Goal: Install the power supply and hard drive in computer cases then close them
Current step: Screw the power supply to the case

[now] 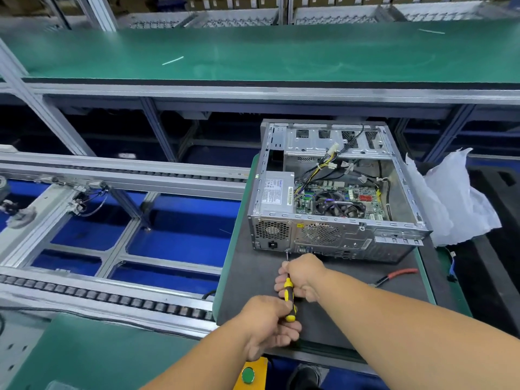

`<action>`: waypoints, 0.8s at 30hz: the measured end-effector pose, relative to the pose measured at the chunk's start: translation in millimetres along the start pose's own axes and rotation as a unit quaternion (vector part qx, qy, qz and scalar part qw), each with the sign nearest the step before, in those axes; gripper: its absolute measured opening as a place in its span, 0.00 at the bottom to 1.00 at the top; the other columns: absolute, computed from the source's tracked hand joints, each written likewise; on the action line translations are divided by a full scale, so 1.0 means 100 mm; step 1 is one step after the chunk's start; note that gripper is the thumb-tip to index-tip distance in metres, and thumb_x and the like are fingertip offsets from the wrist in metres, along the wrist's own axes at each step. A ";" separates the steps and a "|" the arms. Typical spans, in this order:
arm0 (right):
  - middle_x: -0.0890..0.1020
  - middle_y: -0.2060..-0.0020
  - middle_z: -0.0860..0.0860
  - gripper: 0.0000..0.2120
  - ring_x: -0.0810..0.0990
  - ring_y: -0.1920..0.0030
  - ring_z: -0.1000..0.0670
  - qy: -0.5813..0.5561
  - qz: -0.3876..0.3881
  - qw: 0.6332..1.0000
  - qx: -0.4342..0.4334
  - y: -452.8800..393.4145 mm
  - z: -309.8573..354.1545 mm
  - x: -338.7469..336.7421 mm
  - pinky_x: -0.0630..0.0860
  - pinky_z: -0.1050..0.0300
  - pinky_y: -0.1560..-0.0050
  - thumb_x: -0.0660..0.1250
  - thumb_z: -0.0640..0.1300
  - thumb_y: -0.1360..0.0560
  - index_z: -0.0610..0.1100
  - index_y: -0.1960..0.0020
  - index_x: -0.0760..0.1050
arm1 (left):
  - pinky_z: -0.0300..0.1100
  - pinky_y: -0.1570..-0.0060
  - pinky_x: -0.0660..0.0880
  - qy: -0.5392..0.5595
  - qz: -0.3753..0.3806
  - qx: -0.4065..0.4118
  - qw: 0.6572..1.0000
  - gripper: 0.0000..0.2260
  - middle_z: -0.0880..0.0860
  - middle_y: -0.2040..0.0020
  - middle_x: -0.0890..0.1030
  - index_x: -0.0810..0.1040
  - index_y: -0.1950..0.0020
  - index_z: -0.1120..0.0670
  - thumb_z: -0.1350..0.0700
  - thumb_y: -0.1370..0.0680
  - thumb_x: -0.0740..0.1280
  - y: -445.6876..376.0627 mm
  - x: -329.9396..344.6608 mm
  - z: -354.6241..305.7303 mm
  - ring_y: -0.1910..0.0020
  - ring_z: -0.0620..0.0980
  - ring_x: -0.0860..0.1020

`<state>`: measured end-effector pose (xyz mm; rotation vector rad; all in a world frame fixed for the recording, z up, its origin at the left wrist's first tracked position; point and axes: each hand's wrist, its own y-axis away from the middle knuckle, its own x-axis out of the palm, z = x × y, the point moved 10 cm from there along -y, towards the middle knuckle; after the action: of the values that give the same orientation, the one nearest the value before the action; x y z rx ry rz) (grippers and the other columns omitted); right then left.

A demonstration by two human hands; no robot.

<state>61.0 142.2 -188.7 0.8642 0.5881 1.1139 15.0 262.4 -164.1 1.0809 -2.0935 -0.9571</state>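
An open grey computer case (337, 237) lies on its side on a dark mat (253, 280), its rear panel facing me. The silver power supply (274, 194) sits in the case's near-left corner, and the motherboard with its fan (339, 205) shows beside it. A yellow-and-black screwdriver (289, 291) points at a screw at the rear panel's lower edge, under the power supply. My right hand (302, 277) grips the upper handle. My left hand (270, 325) grips the handle's end.
Red-handled pliers (394, 276) lie on the mat to the right. Crumpled white wrapping (455, 201) sits right of the case. A roller conveyor (112, 296) runs on the left, a green bench (253, 52) lies beyond, and a green button on a yellow box (249, 374) is near me.
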 end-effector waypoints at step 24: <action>0.80 0.63 0.43 0.10 0.70 0.81 0.52 0.197 -0.068 0.976 -0.069 0.04 0.17 -0.23 0.55 0.65 0.75 0.56 0.36 0.17 0.42 0.54 0.72 | 0.39 0.74 0.72 -0.013 -0.027 0.006 1.000 0.09 0.57 0.65 0.81 0.77 0.50 0.59 0.57 0.15 0.60 -0.03 -0.07 0.00 0.73 0.50 0.76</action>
<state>64.8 116.7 -176.2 0.4755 0.8731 1.1933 19.8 266.8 -168.1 1.1415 -2.1042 -0.9903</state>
